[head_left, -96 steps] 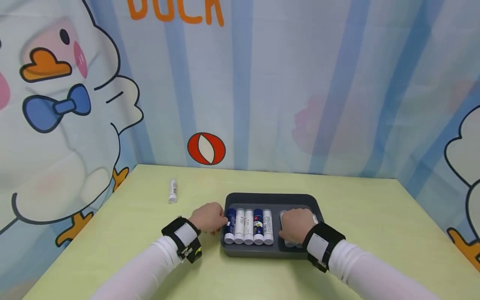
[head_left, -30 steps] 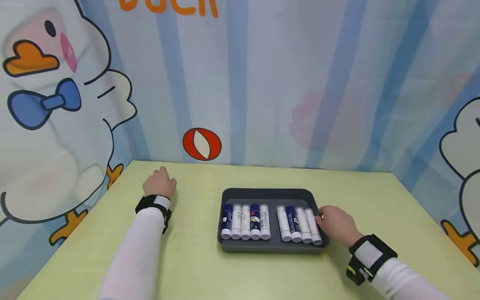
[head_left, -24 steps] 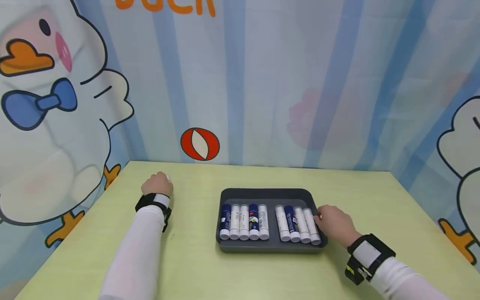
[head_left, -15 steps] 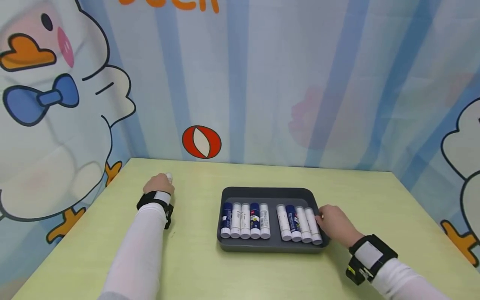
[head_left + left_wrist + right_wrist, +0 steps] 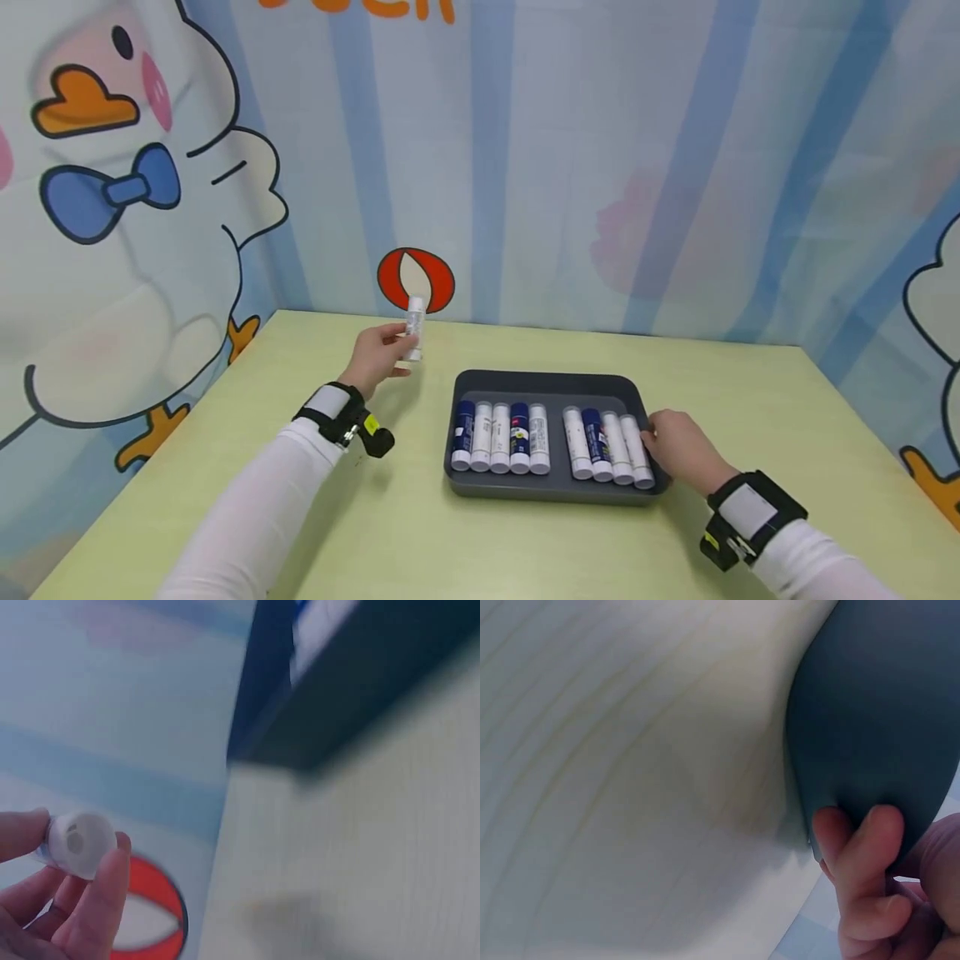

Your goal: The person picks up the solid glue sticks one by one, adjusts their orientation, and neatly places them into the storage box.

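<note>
My left hand (image 5: 373, 357) holds a white glue stick (image 5: 415, 323) upright between thumb and fingers, raised above the table to the left of the tray. The left wrist view shows the round hollow end of this glue stick (image 5: 84, 844). My right hand (image 5: 684, 450) pinches the right rim of the dark grey tray (image 5: 547, 382). In the right wrist view two fingertips press on the outer wall of the tray (image 5: 877, 712). Inside lie two rows of glue sticks: a left row with a white one (image 5: 500, 437) among several, and a right row with a blue one (image 5: 596, 444).
The tray sits on a pale yellow table (image 5: 480, 550). Behind stands a striped blue backdrop (image 5: 555, 167) with a printed duck (image 5: 150, 333) at left.
The left hand has left the tray, reached to the far left, picked up the lone glue stick and swung back right with it. The right hand has moved from the right row to the tray's rim.
</note>
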Motion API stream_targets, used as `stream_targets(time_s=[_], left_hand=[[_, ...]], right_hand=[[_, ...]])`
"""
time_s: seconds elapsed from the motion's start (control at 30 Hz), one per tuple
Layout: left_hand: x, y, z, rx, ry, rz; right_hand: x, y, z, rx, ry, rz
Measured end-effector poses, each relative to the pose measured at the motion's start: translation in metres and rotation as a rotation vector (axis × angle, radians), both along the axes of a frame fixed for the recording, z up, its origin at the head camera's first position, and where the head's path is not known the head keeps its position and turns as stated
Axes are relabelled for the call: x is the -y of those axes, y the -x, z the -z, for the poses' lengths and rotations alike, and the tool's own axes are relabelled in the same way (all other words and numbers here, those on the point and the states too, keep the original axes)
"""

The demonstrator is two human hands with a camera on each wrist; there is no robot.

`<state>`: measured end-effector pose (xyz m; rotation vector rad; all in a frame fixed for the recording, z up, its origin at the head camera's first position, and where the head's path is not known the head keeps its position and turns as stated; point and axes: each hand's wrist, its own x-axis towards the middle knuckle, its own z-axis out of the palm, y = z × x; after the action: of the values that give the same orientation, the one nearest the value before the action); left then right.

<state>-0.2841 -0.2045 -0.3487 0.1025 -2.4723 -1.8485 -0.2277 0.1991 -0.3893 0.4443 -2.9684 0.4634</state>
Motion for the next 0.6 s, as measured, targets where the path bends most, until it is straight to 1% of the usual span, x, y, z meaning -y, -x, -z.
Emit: stream_targets(time_s=[0.03, 0.1, 0.2, 0.3, 0.37, 0.43, 0.53, 0.6], left_hand=[[-0.008, -0.003, -0.003, 0.006, -0.023, 0.020], [-0.025, -0.010, -0.008, 0.026, -0.040, 0.065], [-0.052, -0.018, -0.013, 0.075, -0.044, 0.144], [-0.080, -0.027, -0.010, 0.132, -0.004, 0.247], [-0.098, -0.034, -0.006, 0.157, 0.031, 0.319], [-0.114, -0.043, -0.002, 0.175, 0.060, 0.374], [-0.134, -0.052, 0.000, 0.193, 0.092, 0.398], [-0.145, -0.054, 0.001, 0.197, 0.147, 0.408]], right_hand=[[0.000, 0.000, 0.000, 0.008, 0.004, 0.003], [0.000, -0.001, 0.000, 0.022, 0.004, 0.007], [-0.001, 0.001, -0.001, 0.019, 0.002, 0.004], [-0.003, 0.001, -0.002, 0.002, -0.012, 0.006], [-0.004, 0.001, -0.002, -0.003, -0.016, 0.015], [-0.004, 0.001, -0.002, -0.004, -0.018, 0.018], [-0.003, 0.003, 0.000, -0.003, -0.014, 0.007], [-0.002, 0.004, -0.001, 0.011, -0.013, 0.001]])
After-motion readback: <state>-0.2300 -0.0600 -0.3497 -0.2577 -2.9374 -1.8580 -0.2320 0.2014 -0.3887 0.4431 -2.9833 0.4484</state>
